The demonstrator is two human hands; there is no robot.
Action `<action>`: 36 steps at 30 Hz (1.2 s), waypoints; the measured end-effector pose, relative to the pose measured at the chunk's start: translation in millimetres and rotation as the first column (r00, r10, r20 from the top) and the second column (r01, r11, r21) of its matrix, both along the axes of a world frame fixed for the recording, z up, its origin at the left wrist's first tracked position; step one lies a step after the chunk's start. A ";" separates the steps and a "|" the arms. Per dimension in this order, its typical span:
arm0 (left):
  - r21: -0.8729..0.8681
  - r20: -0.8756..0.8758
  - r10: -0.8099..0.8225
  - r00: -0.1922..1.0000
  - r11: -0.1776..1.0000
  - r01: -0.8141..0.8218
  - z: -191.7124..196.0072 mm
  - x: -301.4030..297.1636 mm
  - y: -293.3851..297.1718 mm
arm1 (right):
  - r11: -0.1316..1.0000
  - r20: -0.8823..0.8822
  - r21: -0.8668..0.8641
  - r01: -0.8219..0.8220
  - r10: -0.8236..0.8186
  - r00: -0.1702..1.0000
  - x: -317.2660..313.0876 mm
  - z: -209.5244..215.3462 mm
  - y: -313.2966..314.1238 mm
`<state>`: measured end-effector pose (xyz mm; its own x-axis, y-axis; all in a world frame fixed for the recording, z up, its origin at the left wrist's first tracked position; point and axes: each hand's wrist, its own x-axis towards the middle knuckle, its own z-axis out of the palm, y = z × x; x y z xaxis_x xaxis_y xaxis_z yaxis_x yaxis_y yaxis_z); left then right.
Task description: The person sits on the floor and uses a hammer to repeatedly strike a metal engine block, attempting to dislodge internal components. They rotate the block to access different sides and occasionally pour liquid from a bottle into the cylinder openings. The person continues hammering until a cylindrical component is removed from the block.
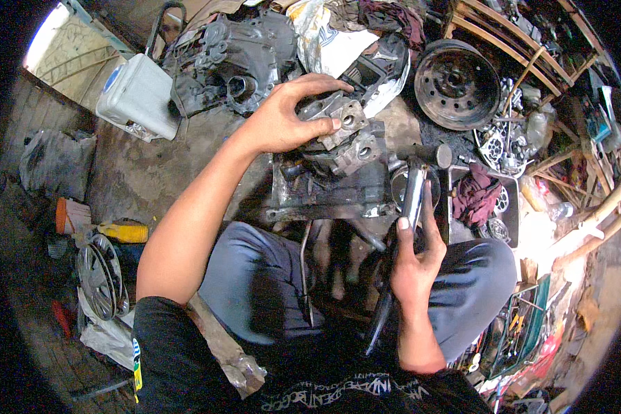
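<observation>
My left hand [290, 114] reaches over a grey metal casting [343, 119], its thumb and fingers closed around it. The casting has round holes and a flanged face. It rests on a similar holed metal piece [355, 153], above a worn dark metal plate [331, 200] in front of my knees. On the right, my right hand [419, 259] grips a hammer [412, 196] by its shiny metal handle. The round-faced head points up and away from me, just right of the castings. The handle's darker lower end slants down towards my lap.
A large greasy gearbox housing [238, 55] stands at the back, beside a grey plastic container [139, 96]. At the right are a wheel rim [457, 84] and a tray [507, 238] holding a maroon rag [475, 196]. Wheel covers [102, 276] lie at the left.
</observation>
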<state>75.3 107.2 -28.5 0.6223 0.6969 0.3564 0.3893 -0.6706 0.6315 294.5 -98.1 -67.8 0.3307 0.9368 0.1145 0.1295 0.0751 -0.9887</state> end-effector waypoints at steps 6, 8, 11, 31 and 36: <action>0.030 0.008 -0.056 0.998 0.998 0.056 -3.9 5.0 0.2 | 1.000 0.030 -0.002 -0.021 0.021 0.999 2.2 -0.7 -3.1; 0.036 -0.003 -0.015 1.000 0.999 0.016 -4.6 6.6 -4.2 | 0.999 0.035 0.036 -0.041 0.039 0.999 1.5 1.3 -5.2; 0.057 -0.010 0.009 1.000 0.998 -0.008 -3.9 8.7 -8.6 | 0.996 0.083 0.086 -0.031 0.024 0.996 0.1 2.9 -8.9; 0.274 -0.086 -0.160 0.983 0.945 0.178 9.8 32.4 -29.2 | 0.951 -0.064 -0.216 -0.223 0.214 0.975 33.7 33.6 -24.5; 0.152 -0.091 -0.235 0.968 0.957 0.247 10.1 29.1 -20.8 | 0.935 -0.079 -0.235 -0.267 0.255 0.964 39.5 27.6 -29.2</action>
<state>104.4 86.4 -18.4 0.7927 0.4601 0.4000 0.2435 -0.8405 0.4841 334.0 -127.2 -40.2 0.0700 0.9883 -0.1351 0.0908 -0.1412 -0.9858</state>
